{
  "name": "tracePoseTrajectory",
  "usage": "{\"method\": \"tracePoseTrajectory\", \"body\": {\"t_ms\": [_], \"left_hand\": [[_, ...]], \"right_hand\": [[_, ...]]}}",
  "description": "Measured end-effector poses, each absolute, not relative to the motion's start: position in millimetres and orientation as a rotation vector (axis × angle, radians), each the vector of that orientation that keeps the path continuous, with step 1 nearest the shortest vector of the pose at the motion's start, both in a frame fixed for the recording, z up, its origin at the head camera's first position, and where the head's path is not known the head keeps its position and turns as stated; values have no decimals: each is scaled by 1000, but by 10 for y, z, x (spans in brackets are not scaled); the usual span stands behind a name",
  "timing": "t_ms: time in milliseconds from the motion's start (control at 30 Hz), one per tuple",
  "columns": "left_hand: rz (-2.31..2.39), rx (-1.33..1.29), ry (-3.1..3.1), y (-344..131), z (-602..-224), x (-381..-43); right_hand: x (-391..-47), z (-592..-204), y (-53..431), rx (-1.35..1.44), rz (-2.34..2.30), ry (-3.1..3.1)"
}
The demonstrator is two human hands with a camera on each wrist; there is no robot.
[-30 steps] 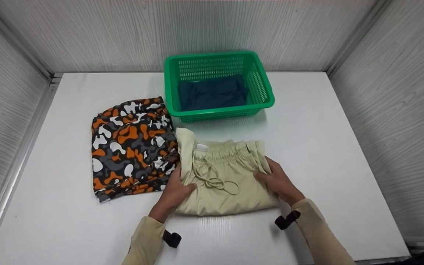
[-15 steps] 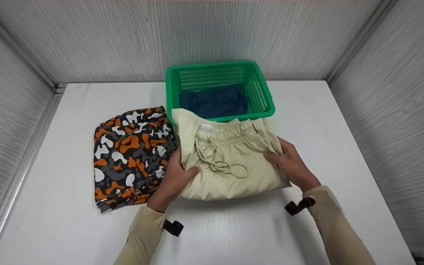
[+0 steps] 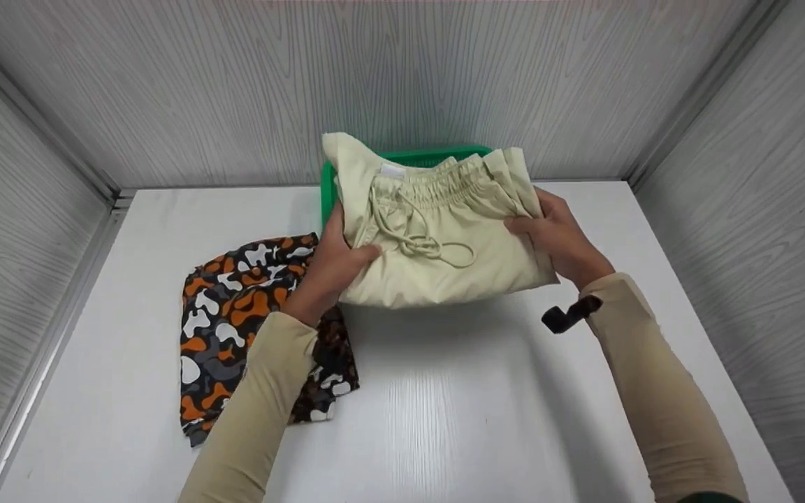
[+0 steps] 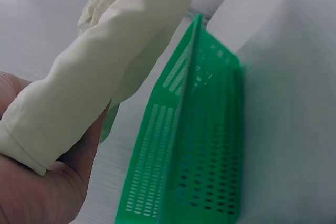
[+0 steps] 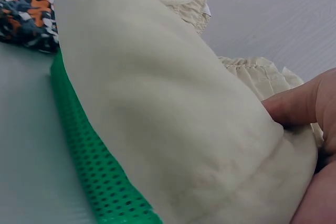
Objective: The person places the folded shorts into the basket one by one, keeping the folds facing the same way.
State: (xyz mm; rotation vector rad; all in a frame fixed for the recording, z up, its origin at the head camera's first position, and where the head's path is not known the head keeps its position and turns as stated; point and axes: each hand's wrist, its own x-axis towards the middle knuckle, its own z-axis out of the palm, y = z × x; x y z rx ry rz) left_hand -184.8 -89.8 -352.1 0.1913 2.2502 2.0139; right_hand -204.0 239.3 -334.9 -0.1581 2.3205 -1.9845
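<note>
Folded cream drawstring shorts point(image 3: 444, 237) are held up off the table between both hands in the head view. My left hand point(image 3: 332, 269) grips their left edge, thumb on the front. The right hand point(image 3: 563, 237) grips the opposite edge the same way. Behind and below the shorts stands a green basket point(image 3: 329, 192), mostly hidden by them; its perforated wall point(image 4: 210, 145) shows in the left wrist view. In the right wrist view the thumb presses on the cream cloth point(image 5: 173, 103), with the basket's side point(image 5: 100, 166) below. The basket's inside is hidden from the head view.
A folded camouflage-print garment point(image 3: 228, 328) in orange, black, grey and white lies on the left of the white table point(image 3: 430, 419), partly under my left forearm. Pale wood-grain panels point(image 3: 235, 91) enclose the back and sides.
Both hands have lifted the cream shorts from the table and carried them forward over the basket, which they now cover from view. The camouflage garment stays on the table.
</note>
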Motion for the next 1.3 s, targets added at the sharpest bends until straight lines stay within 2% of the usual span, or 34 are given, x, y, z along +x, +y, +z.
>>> {"method": "tracePoseTrajectory", "body": {"t_ms": [167, 333, 467, 600, 733, 867, 967, 1133, 1300], "left_hand": [[1948, 143, 2258, -891, -3503, -2196], [1835, 91, 2288, -874, -3644, -2392], [1737, 94, 2321, -848, -3823, -2376], [1421, 71, 2511, -780, -3949, -2260], [1044, -40, 2664, -666, -3964, -2181], [871, -72, 2764, -597, -3891, -2108], [639, 4, 2888, -596, -3762, -2022], [241, 260, 3095, -584, -3488, -1997], [204, 428, 2897, -614, -3515, -2008]], "right_hand": [[-2348, -3331, 2297, -62, -1957, 2353], [-2552, -3485, 2238, -79, -1876, 2411], [-2584, -3678, 2213, -124, -1766, 2482], [-2522, -3837, 2195, -211, -1473, 2612], [-2425, -3833, 2110, -265, -1030, 2771], [-2308, -3752, 1978, -156, -797, 2815], [-2217, -3672, 1865, -154, -625, 2910], [-2136, -3489, 1644, -323, -416, 2997], [-2139, -3607, 1476, -277, -319, 2734]]}}
